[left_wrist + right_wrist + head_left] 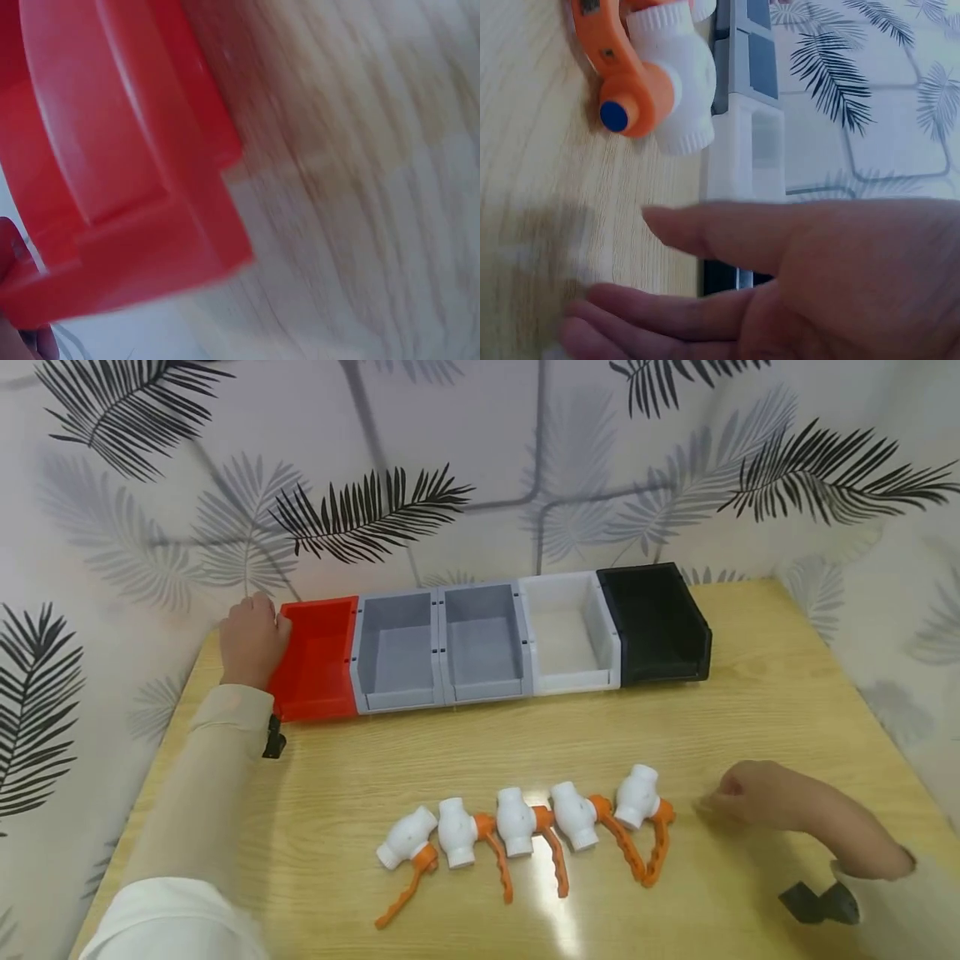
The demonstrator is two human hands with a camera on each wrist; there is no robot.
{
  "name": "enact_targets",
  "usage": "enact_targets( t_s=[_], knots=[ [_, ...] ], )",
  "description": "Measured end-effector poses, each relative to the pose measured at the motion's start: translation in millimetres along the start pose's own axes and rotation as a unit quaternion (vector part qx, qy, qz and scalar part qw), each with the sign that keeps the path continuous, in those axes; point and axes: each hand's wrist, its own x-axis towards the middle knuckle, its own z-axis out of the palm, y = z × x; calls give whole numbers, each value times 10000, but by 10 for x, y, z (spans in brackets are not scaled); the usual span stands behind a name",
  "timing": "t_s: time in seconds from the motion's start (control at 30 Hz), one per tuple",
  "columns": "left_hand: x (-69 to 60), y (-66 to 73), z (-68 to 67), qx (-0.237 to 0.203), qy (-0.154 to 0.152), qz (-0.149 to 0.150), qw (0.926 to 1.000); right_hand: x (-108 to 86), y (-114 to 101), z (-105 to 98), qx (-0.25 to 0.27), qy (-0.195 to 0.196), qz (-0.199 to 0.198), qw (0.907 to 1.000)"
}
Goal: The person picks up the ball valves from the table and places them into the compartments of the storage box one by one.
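Note:
At the far left of the head view, my left hand (253, 639) grips the left wall of a red bin (318, 656). The left wrist view shows the red bin (161, 225) close up, with finger parts either side of its edge at the lower left. My right hand (806, 814) hovers low over the right of the table, holding nothing. In the right wrist view its thumb and fingers are extended and apart. Nearest to it is a white ball valve (637, 796) with an orange handle. Several similar white ball valves (515, 821) lie in a row to its left.
Right of the red bin stand two grey bins (397, 697), a white bin (573, 681) and a black bin (663, 670), side by side on the wooden table (337, 777). Behind them hangs a leaf-patterned cloth (480, 443).

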Motion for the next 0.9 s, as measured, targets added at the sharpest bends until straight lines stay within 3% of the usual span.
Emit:
enact_targets(
  t_s=[0.17,0.37,0.6,0.73,0.9],
  knots=[
    [25,-11,15,-127,-47,-255,9996,-129,-115,197,675,-559,-50,9961],
    [0,-38,1,-320,-283,-870,9953,-100,-253,358,427,-21,-184,9989],
    [-44,9,14,-133,-60,-1040,9945,-70,-263,512,-14,669,-62,9977],
    [-45,9,1,-37,117,-1096,9939,-49,-303,531,29,725,-221,9971],
    [-33,13,60,-169,175,-1007,9946,-85,-354,493,264,374,-256,9986]
  ],
)
